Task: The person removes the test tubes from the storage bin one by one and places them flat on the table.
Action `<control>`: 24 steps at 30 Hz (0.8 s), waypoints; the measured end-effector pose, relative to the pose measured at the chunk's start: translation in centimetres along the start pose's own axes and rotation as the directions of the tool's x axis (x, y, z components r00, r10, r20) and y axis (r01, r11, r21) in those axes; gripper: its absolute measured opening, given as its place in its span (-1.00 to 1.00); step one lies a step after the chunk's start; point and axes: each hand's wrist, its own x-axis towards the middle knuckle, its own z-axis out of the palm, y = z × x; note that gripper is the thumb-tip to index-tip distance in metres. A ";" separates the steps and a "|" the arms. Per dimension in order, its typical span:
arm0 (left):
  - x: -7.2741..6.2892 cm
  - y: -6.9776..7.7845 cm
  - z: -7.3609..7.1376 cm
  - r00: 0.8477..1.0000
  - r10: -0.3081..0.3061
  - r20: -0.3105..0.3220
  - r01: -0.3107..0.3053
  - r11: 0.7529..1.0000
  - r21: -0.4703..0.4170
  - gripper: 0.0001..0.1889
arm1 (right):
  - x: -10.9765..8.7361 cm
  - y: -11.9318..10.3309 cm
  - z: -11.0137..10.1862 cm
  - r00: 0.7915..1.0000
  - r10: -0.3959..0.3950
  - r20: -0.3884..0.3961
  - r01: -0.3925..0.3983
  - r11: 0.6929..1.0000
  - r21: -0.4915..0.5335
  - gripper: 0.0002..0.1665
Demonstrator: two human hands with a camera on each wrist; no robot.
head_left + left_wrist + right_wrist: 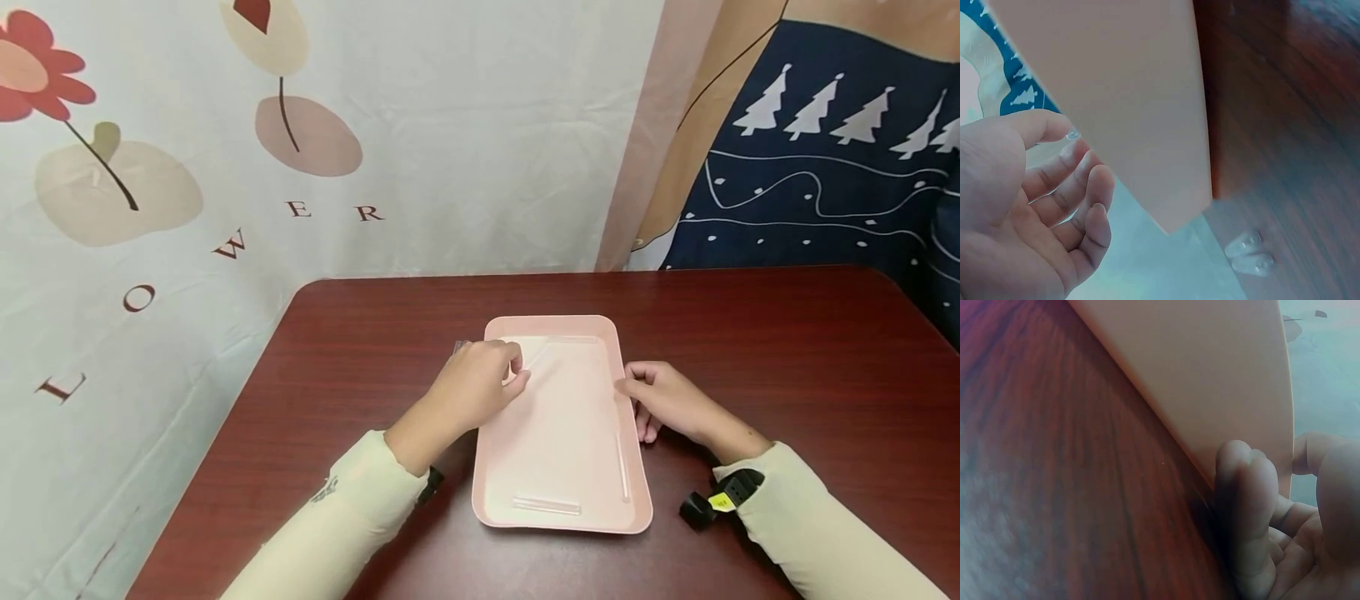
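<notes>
A shallow pink tray [558, 417] lies lengthwise before me on the table. Over its left rim, my left hand [476, 383] pinches a slim clear rod [537, 353] between thumb and forefinger; the rod's round end [1073, 134] shows at the fingertips in the left wrist view. My right hand [671, 400] grips the tray's right rim, thumb on the inner side and fingers against the outer wall. More clear rods lie inside the tray: along the near end [547, 506], by the right wall [623, 468] and along the far end [576, 339].
Two clear rounded pieces [1250, 253] stand on the dark red wood table [360, 367] left of the tray, mostly hidden behind my left hand in the head view. A printed curtain [480, 142] hangs behind the table. A black wrist device [712, 504] sits at my right cuff.
</notes>
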 end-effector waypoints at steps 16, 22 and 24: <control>-2.0 -2.4 -1.5 0.985 -0.110 -0.131 0.108 0.994 -0.022 -0.84 | 0.1 0.0 0.0 1.000 -0.011 0.014 0.011 1.000 0.008 -0.69; -3.2 -4.1 -1.7 0.976 -0.162 -0.148 0.164 0.987 0.000 -0.84 | 0.2 0.1 -0.1 1.000 -0.016 0.015 0.016 1.000 0.006 -0.70; -3.5 -4.5 -1.7 0.973 -0.178 -0.149 0.182 0.983 0.016 -0.86 | 0.1 0.1 -0.1 1.000 -0.010 0.014 0.010 1.000 0.009 -0.71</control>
